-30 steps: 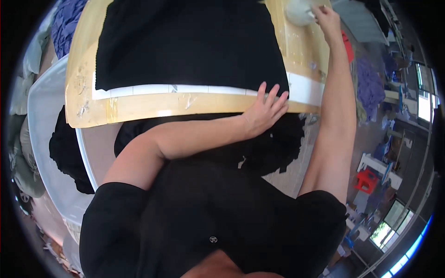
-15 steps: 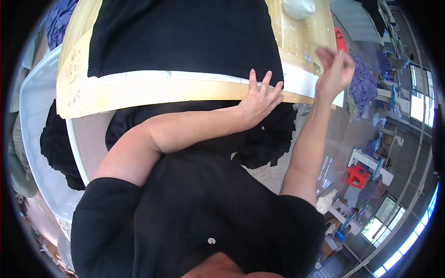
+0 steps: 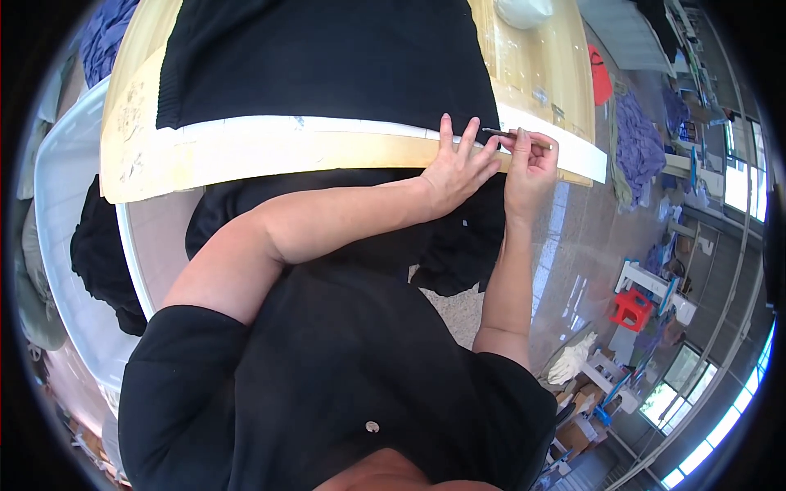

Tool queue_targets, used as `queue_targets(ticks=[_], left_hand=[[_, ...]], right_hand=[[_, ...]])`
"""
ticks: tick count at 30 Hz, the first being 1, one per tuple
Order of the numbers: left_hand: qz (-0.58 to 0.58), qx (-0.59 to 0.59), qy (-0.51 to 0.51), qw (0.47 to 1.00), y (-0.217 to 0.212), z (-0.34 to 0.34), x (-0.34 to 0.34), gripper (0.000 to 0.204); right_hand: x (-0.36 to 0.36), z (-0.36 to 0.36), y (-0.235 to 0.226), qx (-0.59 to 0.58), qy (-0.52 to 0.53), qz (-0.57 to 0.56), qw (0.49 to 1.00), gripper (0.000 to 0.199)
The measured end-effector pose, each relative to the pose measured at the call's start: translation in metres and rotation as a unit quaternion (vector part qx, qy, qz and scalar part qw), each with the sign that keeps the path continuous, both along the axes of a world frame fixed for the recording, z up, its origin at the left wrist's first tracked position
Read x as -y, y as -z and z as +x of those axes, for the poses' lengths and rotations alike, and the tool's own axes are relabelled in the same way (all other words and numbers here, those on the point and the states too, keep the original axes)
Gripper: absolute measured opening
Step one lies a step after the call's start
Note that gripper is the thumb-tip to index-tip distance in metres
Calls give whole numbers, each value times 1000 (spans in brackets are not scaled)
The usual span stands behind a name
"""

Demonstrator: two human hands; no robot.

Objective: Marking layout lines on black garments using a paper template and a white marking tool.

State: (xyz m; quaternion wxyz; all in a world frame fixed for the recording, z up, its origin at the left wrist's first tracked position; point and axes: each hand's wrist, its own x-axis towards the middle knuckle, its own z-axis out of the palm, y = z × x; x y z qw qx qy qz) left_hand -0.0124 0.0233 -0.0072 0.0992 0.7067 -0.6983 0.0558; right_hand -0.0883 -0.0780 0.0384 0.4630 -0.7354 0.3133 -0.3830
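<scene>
A black knit garment piece (image 3: 327,65) lies flat on the wooden table (image 3: 565,69), its ribbed edge at the left. Beneath its near edge runs a long white strip (image 3: 585,153), which sticks out past the right side of the cloth. My left hand (image 3: 453,176) rests with fingers spread at the cloth's near right corner, fingertips on the fabric. Just right of it, my right hand (image 3: 530,172) pinches a thin pen-like tool (image 3: 514,135). The tool's tip points left, at that same corner of the cloth. Its exact kind is too small to make out.
A white rounded object (image 3: 524,11) sits at the table's far right. Left of the table stands a pale blue-white tub (image 3: 74,221) with black cloth (image 3: 106,262) beside it. Purple cloth (image 3: 639,147) and a red stool (image 3: 631,309) are off to the right.
My right hand has moved left and down from the table's right side to the cloth corner, and the thin tool now shows in it. My left hand stays nearly where it was.
</scene>
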Motion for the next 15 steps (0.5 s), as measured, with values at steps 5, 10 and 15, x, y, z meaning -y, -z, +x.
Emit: queue_targets(ticks=[5,10,15], left_hand=[[-11,-8,11,1000,-2,4,-3,49],[18,-23,24,999,-6,5,-4,45],[8,52,0,999,-1,1,0,46]], right_hand=[[-11,9,-14,31,13,-19,999,10],[-47,39,-19,15,-81,33,996,10],[-47,51,-14,-13,-98,28,995,11]])
